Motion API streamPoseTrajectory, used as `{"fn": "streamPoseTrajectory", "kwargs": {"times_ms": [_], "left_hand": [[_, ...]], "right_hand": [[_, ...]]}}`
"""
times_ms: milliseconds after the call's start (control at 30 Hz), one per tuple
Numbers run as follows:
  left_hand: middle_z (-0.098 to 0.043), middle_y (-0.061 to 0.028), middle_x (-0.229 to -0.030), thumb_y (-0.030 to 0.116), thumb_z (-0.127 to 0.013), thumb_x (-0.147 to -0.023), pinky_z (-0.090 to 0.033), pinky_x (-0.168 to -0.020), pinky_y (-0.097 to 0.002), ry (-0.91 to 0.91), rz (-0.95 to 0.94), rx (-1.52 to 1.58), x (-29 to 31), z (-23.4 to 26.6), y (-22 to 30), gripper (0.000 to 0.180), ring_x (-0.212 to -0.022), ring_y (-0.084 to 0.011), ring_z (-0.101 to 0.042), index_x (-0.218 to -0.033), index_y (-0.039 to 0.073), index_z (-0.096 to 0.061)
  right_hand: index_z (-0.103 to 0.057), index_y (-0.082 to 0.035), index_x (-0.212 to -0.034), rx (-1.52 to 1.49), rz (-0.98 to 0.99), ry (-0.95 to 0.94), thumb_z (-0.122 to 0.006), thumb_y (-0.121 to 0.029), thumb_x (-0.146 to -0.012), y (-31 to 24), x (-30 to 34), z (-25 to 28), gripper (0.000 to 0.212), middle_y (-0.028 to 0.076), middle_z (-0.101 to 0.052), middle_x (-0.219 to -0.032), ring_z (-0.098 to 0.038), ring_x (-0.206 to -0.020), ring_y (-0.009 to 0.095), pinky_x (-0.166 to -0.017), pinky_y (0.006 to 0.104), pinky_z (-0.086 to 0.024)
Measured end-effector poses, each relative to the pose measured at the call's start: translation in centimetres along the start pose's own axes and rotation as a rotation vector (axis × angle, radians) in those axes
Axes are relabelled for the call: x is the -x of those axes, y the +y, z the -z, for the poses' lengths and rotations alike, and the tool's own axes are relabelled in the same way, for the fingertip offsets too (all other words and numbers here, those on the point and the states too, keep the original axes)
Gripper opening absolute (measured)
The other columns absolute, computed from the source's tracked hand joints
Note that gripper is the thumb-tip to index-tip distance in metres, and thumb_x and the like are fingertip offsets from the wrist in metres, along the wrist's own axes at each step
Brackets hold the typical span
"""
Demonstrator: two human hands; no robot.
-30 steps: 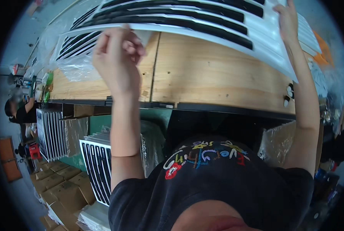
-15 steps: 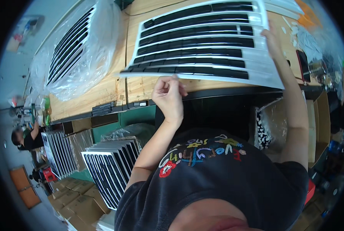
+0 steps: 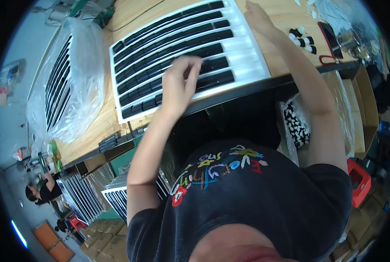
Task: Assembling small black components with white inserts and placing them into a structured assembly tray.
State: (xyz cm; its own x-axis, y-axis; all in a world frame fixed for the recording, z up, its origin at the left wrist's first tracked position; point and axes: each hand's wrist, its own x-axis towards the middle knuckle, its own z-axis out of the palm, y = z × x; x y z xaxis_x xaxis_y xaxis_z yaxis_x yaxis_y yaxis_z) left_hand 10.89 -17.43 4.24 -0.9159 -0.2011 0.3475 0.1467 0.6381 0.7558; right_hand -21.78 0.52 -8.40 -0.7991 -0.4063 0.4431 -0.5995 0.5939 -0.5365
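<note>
A white sheet (image 3: 249, 61) with several rows of glossy black strips (image 3: 177, 39) lies flat on the wooden table in front of me. Above its near rows is my left hand (image 3: 177, 87), slightly smeared, with thumb and forefinger tips brought together; anything between them is too small to make out. My right hand (image 3: 261, 21) rests by the sheet's far right edge, fingers stretched loosely and nothing visible in them. Small black-and-white rolled pieces (image 3: 306, 41) sit on the table near my right forearm.
At the left, clear plastic (image 3: 88, 83) wraps another striped sheet. A dark phone-like slab (image 3: 330, 39) with a red edge lies at right. Below the table stand a carton (image 3: 365, 105), a bag of black-and-white pieces (image 3: 296, 124) and stacked striped sheets (image 3: 79, 198). Another person (image 3: 46, 190) works far left.
The striped sheet, raised and tilted before, now lies on the table farther left. My right hand has let go of its edge. My left hand has moved from below its edge to above it.
</note>
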Motion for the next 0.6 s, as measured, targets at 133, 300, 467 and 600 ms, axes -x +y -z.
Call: {"fn": "streamPoseTrajectory", "kwargs": {"times_ms": [133,300,467,600], "left_hand": [[-0.063,-0.0159,-0.097,0.0,-0.059,-0.088,-0.049,-0.085,-0.0418,-0.105,-0.314,-0.311,-6.0,-2.0,-3.5,0.026,-0.096,-0.0322,-0.059,-0.111,0.008,-0.068],[-0.054,-0.0094,-0.105,0.009,-0.061,-0.088,-0.048,-0.085,-0.0427,-0.317,-0.415,-0.617,-11.4,-6.6,-6.6,0.028,-0.103,-0.0304,-0.053,-0.113,0.019,-0.066],[-0.055,-0.0093,-0.103,0.012,-0.062,-0.088,-0.046,-0.083,-0.0457,-0.361,-0.438,-0.616,-12.1,-7.1,-6.7,0.018,-0.103,-0.0301,-0.055,-0.105,0.015,-0.057],[-0.057,-0.01,-0.101,0.009,-0.066,-0.085,-0.041,-0.081,-0.0477,-0.295,-0.387,-0.517,-11.6,-7.5,-6.3,0.026,-0.1,-0.0311,-0.057,-0.106,0.011,-0.05]], "right_hand": [[-0.054,0.002,-0.127,-0.125,-0.046,-0.125,-0.05,-0.013,-0.09,-7.8,1.8,13.0,0.04,0.026,-0.055,-0.126,-0.052,-0.119,0.04,-0.104,0.0425,-0.041],[-0.064,0.0,-0.113,0.02,-0.189,-0.348,-0.067,-0.015,-0.091,-0.1,9.1,19.7,0.027,0.007,-0.067,-0.093,-0.062,-0.081,0.012,-0.072,0.0256,-0.05],[-0.064,-0.001,-0.109,-0.013,-0.106,-0.176,-0.068,-0.014,-0.088,-1.5,12.7,18.1,0.025,0.013,-0.066,-0.092,-0.063,-0.08,0.022,-0.073,0.0332,-0.051],[-0.062,-0.001,-0.105,0.082,0.01,-0.125,-0.069,-0.011,-0.087,0.0,13.0,15.6,0.021,0.01,-0.065,-0.096,-0.063,-0.084,0.02,-0.074,0.0309,-0.05]]}}
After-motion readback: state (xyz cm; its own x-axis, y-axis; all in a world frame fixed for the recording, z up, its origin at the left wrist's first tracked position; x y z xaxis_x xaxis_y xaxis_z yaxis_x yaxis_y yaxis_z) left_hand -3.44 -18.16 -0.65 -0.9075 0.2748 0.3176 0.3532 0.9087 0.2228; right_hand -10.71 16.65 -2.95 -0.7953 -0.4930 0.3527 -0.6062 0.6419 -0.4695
